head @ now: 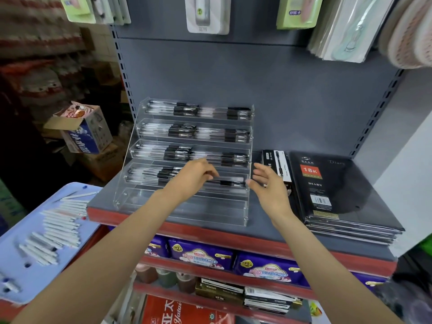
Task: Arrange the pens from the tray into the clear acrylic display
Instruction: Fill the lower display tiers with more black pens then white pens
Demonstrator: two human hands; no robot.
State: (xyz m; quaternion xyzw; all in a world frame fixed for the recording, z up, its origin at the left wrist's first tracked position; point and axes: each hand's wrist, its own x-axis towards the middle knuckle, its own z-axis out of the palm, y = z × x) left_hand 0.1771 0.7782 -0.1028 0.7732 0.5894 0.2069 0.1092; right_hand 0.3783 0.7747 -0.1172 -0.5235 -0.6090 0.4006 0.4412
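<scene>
A clear acrylic display (180,206) with stepped tiers stands on the grey shelf. Its upper tiers hold rows of black-capped clear pens (198,111); the lowest tier looks bare. My left hand (194,176) reaches into the second tier from the bottom, fingers curled over pens (229,182) lying there. My right hand (268,185) hovers at the display's right end with relaxed fingers, its fingertips near the pens' tips, holding nothing. A pale blue tray (28,272) at lower left carries several white pens (63,220).
A stack of black diaries (346,195) lies right of the display, with a black pen box (277,164) between them. Hanging packages (208,15) crowd the panel above. Purple packs (203,256) fill the shelf below. Cardboard boxes (84,132) sit at left.
</scene>
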